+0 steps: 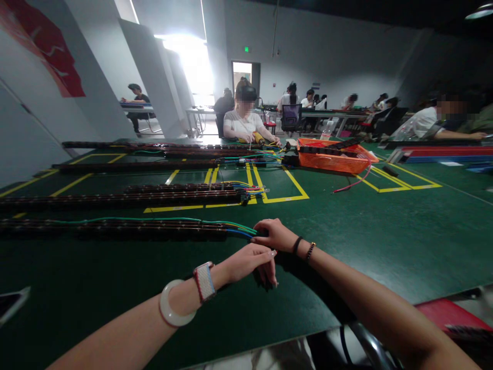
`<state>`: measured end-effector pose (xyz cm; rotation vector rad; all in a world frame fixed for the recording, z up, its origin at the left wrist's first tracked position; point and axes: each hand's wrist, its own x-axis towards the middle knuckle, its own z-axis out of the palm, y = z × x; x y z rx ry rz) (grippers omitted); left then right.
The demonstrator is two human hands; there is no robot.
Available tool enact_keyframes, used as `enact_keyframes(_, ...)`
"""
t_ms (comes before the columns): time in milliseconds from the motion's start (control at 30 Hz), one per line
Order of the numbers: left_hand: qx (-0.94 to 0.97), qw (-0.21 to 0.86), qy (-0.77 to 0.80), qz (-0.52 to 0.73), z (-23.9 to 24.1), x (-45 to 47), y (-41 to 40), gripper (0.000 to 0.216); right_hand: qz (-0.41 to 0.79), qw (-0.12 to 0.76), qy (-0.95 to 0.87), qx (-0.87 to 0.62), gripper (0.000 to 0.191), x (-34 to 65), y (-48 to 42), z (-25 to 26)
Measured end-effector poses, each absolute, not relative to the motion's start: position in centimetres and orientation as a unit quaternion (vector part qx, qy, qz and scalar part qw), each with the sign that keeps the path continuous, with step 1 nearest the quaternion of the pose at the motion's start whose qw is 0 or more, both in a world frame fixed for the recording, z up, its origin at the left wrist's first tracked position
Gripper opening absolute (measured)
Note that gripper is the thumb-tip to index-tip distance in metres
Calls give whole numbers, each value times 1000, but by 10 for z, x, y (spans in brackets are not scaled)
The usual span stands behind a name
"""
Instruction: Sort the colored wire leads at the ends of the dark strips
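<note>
My right hand (276,235), with a dark band and a beaded bracelet at the wrist, has its fingers closed round the ends of green and blue wires (236,229). These wires come out of a long dark strip assembly (154,229) lying along the green table. Just below and in front of it hangs my left hand (254,261), wearing a watch and a pale bangle. Its fingers droop downward, apart, with nothing visible in them. Where the wires end inside my right hand is hidden.
Behind lie more dark strips (127,198) with coloured wire ends. An orange basket (333,162) holds dark pieces, a pink wire trailing from it. Yellow tape (287,198) marks the green table (385,241). Across it a co-worker (244,121) handles something yellow. Red and blue strips (442,153) lie right.
</note>
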<state>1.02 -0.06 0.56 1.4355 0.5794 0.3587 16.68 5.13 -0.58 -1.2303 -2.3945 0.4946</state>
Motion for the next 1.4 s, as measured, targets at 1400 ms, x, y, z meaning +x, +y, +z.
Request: enact_keyframes(1400, 401, 814, 297, 297, 9, 13, 9, 30, 70, 213, -868, -443, 13, 168, 48, 6)
